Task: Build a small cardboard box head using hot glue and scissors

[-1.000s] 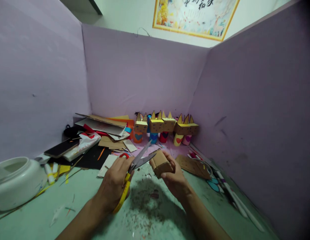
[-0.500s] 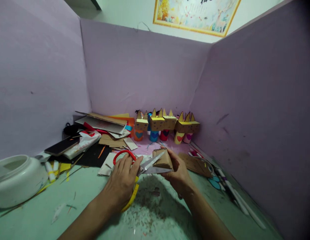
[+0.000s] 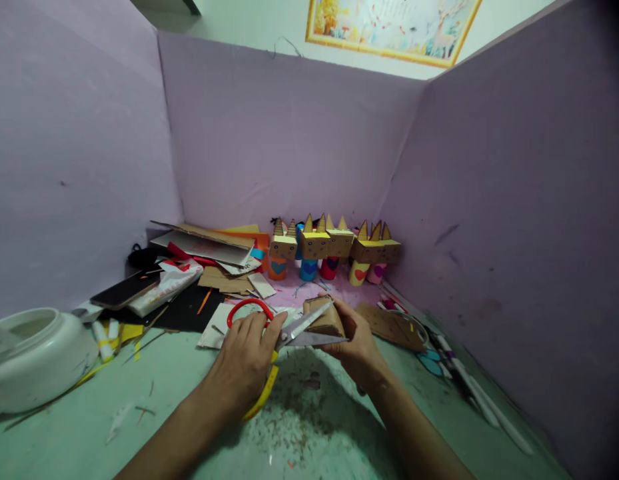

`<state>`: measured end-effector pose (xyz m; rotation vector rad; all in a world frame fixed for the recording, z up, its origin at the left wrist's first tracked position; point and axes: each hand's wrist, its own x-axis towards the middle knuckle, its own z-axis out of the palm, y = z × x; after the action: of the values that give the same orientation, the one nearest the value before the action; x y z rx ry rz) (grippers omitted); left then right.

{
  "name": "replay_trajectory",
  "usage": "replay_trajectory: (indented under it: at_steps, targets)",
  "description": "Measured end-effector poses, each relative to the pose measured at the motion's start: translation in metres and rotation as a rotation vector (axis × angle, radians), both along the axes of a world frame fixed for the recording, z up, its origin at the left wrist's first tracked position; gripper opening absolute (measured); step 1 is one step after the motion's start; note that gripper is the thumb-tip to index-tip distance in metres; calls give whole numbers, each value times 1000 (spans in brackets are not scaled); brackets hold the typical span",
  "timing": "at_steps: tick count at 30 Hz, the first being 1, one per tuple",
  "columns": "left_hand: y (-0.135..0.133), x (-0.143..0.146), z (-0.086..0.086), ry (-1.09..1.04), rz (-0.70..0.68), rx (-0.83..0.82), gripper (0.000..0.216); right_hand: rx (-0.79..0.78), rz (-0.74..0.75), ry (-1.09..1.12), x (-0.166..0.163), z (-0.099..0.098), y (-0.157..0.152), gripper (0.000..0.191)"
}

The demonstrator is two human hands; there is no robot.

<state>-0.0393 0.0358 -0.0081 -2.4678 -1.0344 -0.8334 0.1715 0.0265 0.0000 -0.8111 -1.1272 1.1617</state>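
My left hand (image 3: 246, 357) is wrapped round a pair of scissors (image 3: 300, 328) with one red and one yellow handle. The blades stand apart and point right, at a small brown cardboard box (image 3: 325, 319). One blade lies across the box's near face and the other passes along its lower edge. Gripping that box from the right is my right hand (image 3: 356, 347), its fingers partly hidden behind the cardboard. Whether the blades touch the card I cannot tell.
Several cardboard-headed figures (image 3: 314, 247) with pointed horns stand at the back. Cardboard and paper scraps (image 3: 209, 250) are heaped at the left, behind a white pot (image 3: 44, 367). Pens (image 3: 469, 380) and a brown cardboard piece (image 3: 392, 327) lie at the right. Purple panels (image 3: 289, 147) enclose three sides.
Both hands, the scissors and the box stay almost where they were. The view has shifted very slightly.
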Motion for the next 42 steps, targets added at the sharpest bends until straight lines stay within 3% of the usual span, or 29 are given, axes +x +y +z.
replay_trajectory:
  at_steps: [11,42]
  targets:
    - [0,-1,2,36,6,-36,46,11,-42,-93,2,-1,1,71]
    - [1,-2,-1,20,-10,-95,53,-23,8,34,-3,5,-1,70]
